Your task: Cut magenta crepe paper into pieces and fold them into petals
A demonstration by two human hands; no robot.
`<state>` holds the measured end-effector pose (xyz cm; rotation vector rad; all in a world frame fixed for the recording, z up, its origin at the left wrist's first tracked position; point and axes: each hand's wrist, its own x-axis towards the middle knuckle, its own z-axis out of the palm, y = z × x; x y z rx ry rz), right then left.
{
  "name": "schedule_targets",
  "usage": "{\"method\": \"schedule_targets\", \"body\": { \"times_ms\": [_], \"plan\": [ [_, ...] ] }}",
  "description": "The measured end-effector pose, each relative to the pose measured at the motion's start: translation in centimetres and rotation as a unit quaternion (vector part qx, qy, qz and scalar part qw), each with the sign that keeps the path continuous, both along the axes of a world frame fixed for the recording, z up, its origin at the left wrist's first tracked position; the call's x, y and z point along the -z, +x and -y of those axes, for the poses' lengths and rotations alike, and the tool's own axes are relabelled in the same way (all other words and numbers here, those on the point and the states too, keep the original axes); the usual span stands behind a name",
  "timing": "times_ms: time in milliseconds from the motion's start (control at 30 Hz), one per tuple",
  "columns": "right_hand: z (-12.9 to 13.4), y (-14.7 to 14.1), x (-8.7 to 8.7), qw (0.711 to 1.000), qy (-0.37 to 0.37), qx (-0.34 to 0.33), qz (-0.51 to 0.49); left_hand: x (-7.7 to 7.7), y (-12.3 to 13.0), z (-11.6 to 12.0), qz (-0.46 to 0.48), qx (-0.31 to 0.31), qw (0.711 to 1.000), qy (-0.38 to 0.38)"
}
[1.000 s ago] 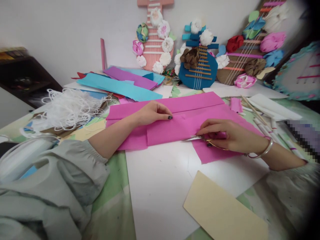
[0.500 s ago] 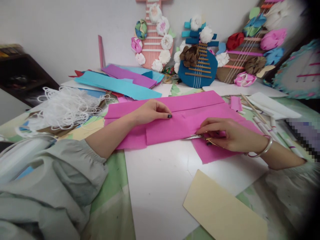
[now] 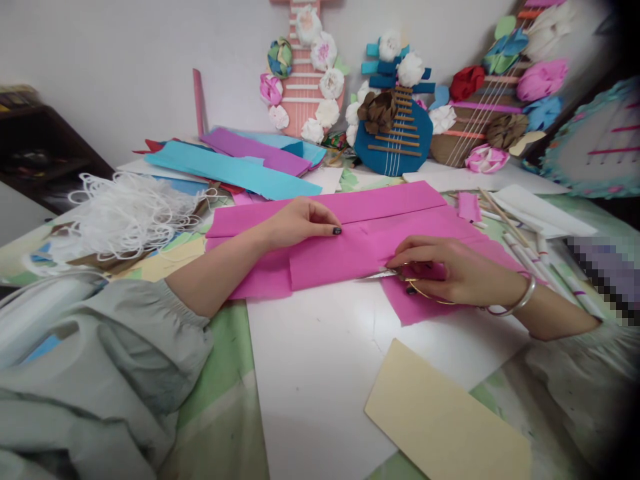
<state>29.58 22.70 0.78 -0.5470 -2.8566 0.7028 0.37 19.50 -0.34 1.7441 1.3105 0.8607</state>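
Note:
Bright pink crepe paper point(image 3: 333, 257) lies in folded layers across the middle of the table. My left hand point(image 3: 300, 223) is on it, thumb and fingertips pinched together on the sheet. Scissors point(image 3: 380, 274) with gold handles are gripped in my right hand point(image 3: 445, 270). Their blades lie along the near edge of the pink paper and are partly covered by it. A loose pink flap hangs below the scissors onto a white board point(image 3: 310, 373).
A cream card point(image 3: 445, 413) lies at the front right. Tangled white cord point(image 3: 135, 213) is heaped on the left, with blue paper point(image 3: 230, 170) behind. Marker pens point(image 3: 535, 257) lie at right. Flower-decorated paper instruments, including a blue one point(image 3: 397, 137), lean against the wall.
The whole view has shifted slightly, so things sit a little further left. Both hands keep nearly the same hold on the paper and the scissors.

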Motion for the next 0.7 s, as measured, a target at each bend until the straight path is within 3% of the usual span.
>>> {"method": "schedule_targets", "body": {
  "times_ms": [700],
  "plan": [
    [0.03, 0.03, 0.09, 1.000, 0.016, 0.004, -0.012, -0.12, 0.02, 0.08, 0.004, 0.001, 1.000, 0.000]
  ]
}}
